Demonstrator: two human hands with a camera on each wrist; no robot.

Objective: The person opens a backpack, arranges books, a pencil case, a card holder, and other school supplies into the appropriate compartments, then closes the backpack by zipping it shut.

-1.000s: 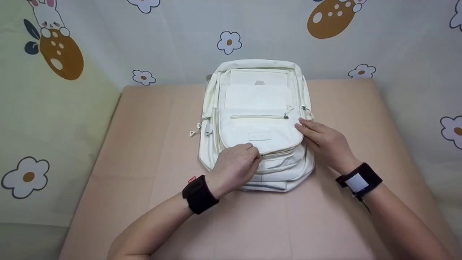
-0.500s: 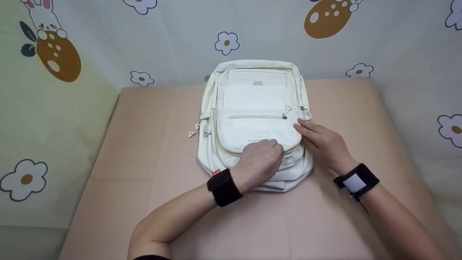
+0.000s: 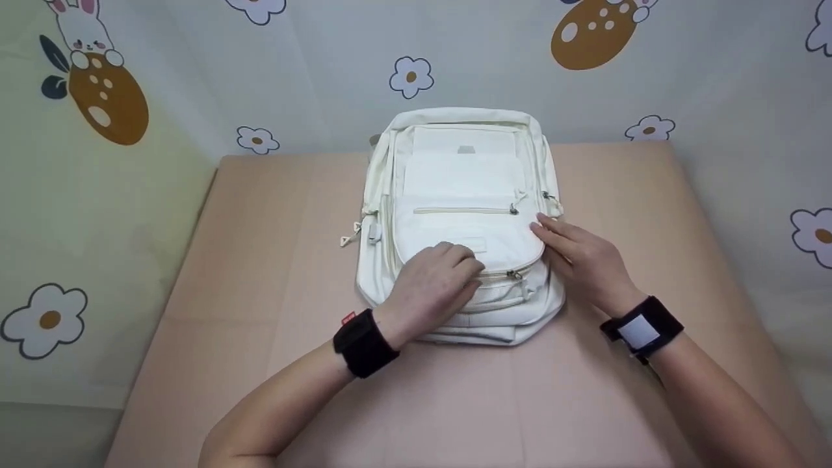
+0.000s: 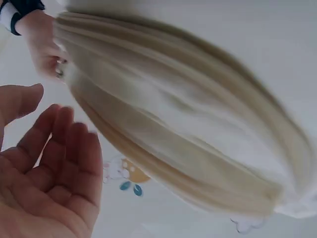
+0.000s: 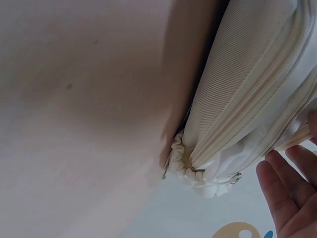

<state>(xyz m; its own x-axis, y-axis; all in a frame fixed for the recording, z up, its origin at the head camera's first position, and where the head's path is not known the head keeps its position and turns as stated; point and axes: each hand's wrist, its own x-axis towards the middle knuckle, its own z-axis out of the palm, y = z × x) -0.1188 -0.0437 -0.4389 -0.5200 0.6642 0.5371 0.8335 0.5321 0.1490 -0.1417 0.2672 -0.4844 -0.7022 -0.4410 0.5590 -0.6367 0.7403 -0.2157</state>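
Note:
A white backpack (image 3: 465, 172) lies front side up, its curved front-pocket zipper facing the person. My left hand (image 3: 432, 283) hovers at the pocket's lower edge. In the left wrist view the fingers of my left hand (image 4: 54, 168) are loosely bent, the thumb apart, with nothing between them. A metal zipper slider (image 3: 513, 274) sits to the right of that hand, on the pocket's curve. At the pocket's right edge my right hand (image 3: 588, 260) pinches the fabric between thumb and fingertips. The right wrist view shows the fingers of my right hand (image 5: 290, 188) right at the zipped edge.
The backpack rests on a pinkish-beige table (image 3: 279, 247). Behind and beside it hangs a pale cloth (image 3: 325, 71) printed with flowers and rabbits. Cord pulls (image 3: 350, 235) stick out at the bag's left side. Each wrist wears a black band (image 3: 366, 343).
My left hand slid right along the pocket's edge with the zipper slider, then let it go and drew back left. The slider now sits farther right. My right hand has stayed in place.

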